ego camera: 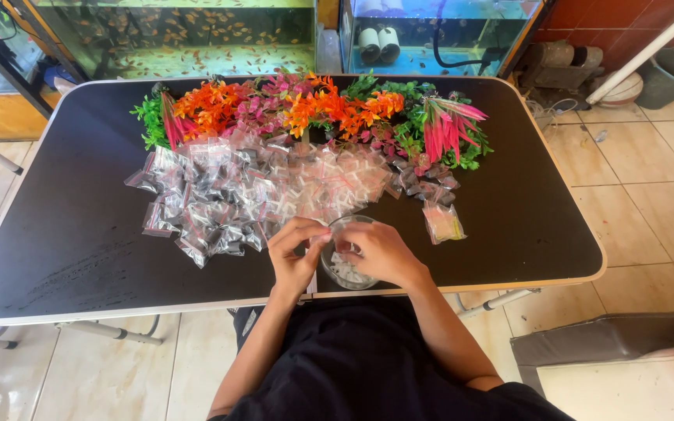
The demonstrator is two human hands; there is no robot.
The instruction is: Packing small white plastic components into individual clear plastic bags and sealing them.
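- small clear bag pinched between your left hand and right hand, over the glass bowl at the table's near edge.
- step looks like filling; next needs the bag mouth held open.
- filled bags piled beside plastic plants.

Bright daylight from the right, sharp focus, wide-angle bending at edges

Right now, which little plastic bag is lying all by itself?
The small bag with yellowish contents, right of the right hand. It sits apart; the others lie heaped in the pile.
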